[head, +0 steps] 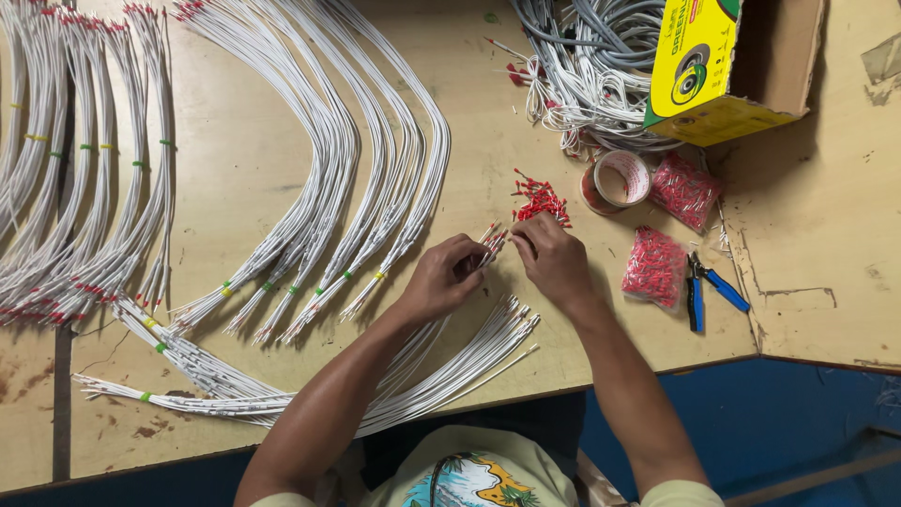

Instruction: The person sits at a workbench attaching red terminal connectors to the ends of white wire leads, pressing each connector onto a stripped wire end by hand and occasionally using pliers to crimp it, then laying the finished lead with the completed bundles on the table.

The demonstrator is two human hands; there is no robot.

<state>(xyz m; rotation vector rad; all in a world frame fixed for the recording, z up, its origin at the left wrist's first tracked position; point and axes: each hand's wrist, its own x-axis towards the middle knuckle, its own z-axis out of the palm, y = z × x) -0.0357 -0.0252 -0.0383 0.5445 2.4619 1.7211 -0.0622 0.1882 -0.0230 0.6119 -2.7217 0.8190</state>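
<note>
While L hand [441,280] grip clamps wire ends [492,239], R hand [552,258] pinches them too.

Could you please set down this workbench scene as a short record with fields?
left hand: holds a bunch of white wires with red tips
right hand: pinches at the tips of the same bunch
loose red ferrules: small pile just beyond the hands
bags of red ferrules: two, right of the hands
blue-handled pliers: beside the nearer bag
tape roll: lying flat near the yellow box
tied wire bundles: fanned across the wooden table
</note>
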